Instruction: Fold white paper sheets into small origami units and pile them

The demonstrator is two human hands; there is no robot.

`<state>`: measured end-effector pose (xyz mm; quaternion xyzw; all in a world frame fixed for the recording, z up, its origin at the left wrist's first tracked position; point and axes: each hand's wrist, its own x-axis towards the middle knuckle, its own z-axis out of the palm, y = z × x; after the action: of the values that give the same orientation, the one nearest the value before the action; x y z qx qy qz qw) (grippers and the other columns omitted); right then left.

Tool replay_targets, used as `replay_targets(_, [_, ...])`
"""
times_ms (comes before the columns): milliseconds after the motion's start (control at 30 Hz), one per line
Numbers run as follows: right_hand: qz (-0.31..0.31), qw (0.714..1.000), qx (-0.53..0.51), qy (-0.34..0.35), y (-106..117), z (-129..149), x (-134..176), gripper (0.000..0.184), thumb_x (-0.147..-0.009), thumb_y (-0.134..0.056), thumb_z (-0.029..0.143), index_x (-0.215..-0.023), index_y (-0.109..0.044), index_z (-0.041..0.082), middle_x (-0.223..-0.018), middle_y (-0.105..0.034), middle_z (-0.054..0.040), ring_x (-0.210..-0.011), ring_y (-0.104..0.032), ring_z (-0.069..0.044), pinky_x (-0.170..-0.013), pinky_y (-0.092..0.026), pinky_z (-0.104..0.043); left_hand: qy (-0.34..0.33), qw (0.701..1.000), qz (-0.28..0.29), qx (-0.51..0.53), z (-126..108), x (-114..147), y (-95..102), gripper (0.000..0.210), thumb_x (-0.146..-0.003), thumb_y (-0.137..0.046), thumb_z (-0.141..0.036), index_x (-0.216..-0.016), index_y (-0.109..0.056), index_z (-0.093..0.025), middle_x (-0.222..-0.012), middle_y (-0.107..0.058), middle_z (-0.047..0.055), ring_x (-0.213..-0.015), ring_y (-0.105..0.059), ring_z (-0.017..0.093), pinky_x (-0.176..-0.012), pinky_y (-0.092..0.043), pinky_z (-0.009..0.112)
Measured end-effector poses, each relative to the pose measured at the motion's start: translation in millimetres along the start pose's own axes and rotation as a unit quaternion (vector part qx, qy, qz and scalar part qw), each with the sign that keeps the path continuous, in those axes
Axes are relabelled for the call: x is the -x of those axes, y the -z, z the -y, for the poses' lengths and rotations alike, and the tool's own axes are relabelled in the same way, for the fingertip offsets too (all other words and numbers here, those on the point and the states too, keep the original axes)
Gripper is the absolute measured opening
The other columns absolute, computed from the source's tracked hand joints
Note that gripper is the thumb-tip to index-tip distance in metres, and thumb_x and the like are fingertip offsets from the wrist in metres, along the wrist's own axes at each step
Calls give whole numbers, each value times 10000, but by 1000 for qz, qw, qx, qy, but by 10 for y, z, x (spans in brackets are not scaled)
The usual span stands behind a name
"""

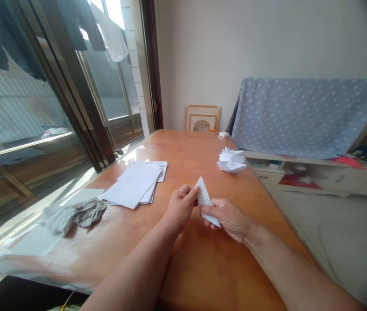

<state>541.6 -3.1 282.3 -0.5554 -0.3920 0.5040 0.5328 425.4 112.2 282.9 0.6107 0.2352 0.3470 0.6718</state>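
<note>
Pinched between closed fingers (208, 210) of left hand (182, 202) and right hand (231, 217): folded paper triangle (204, 197); presumably light, easily creased, best held by edges.

L grip (183, 201) + R grip (228, 216) pinch folded paper (204, 198) over bench (186, 151); white sheets (134, 188) L, prob. grey cloth (90, 212) nearby, spiky pile (231, 160) far R.

One head-worn camera looks forward and down from close above the table (186, 155)
</note>
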Motion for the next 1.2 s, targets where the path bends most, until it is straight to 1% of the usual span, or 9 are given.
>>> replay_targets(167, [-8,999,49,16,-3,54,23,309,-853,-674,412,-1022,-714,157,-656,-598,7,-587,-501,-113,-568,-393,-234,3,1000,-14,27,34,-18,-5,421,-797,-727,-476,-600,-491,-189,-577,-487,-35,-566,-442,107,-581,-359,261])
replay_targets(267, [-17,995,101,4,7,86,40,347,-876,-630,481,-977,-717,161,-579,-555,21,-531,-468,-108,-496,-346,-219,4,999,-25,28,18,-6,-19,418,-792,-735,-472,-599,-502,-185,-574,-488,-33,-562,-441,104,-578,-351,259])
replay_targets(400, [-18,989,145,-8,33,104,61,366,-897,-585,520,-975,-701,182,-518,-501,46,-471,-407,-94,-444,-281,-202,13,999,-13,43,29,-5,-19,396,-808,-720,-462,-618,-521,-178,-577,-474,-35,-559,-424,98,-571,-341,256])
replay_targets(567, [-3,989,147,-13,60,89,78,359,-913,-570,506,-752,-571,185,-486,-466,56,-448,-355,-75,-454,-252,-203,27,996,-11,81,93,-49,14,261,-792,-732,-380,-732,-602,-163,-652,-532,-14,-593,-451,99,-595,-361,255])
replay_targets(633, [-2,989,144,-11,66,81,76,363,-910,-576,499,-725,-531,190,-482,-451,60,-448,-344,-74,-460,-248,-206,35,995,-9,91,99,-65,29,251,-795,-730,-371,-738,-603,-163,-662,-540,-8,-601,-465,102,-605,-371,257])
replay_targets(867, [7,985,173,-24,71,59,66,346,-912,-568,475,-719,-516,192,-501,-474,53,-458,-370,-81,-481,-250,-224,63,992,39,102,63,-76,65,258,-766,-766,-378,-753,-630,-159,-692,-575,11,-637,-507,121,-635,-389,272])
replay_targets(967, [18,983,183,-26,75,71,82,340,-914,-569,462,-716,-509,192,-505,-484,50,-460,-381,-80,-488,-248,-226,65,993,21,96,55,-84,75,273,-751,-782,-377,-720,-623,-157,-683,-561,5,-637,-495,117,-637,-384,271])
replay_targets(1100, [48,979,195,-30,75,106,111,327,-912,-578,447,-722,-520,189,-501,-508,42,-467,-411,-83,-496,-255,-224,50,991,-16,127,49,-105,91,266,-730,-803,-357,-743,-633,-153,-696,-540,-6,-643,-473,107,-624,-372,258])
replay_targets(1200, [60,978,196,-32,78,120,117,331,-913,-578,450,-721,-526,186,-496,-509,41,-467,-421,-83,-497,-269,-218,51,988,-23,146,56,-116,103,275,-717,-817,-348,-747,-624,-155,-697,-529,-12,-641,-466,102,-603,-359,245])
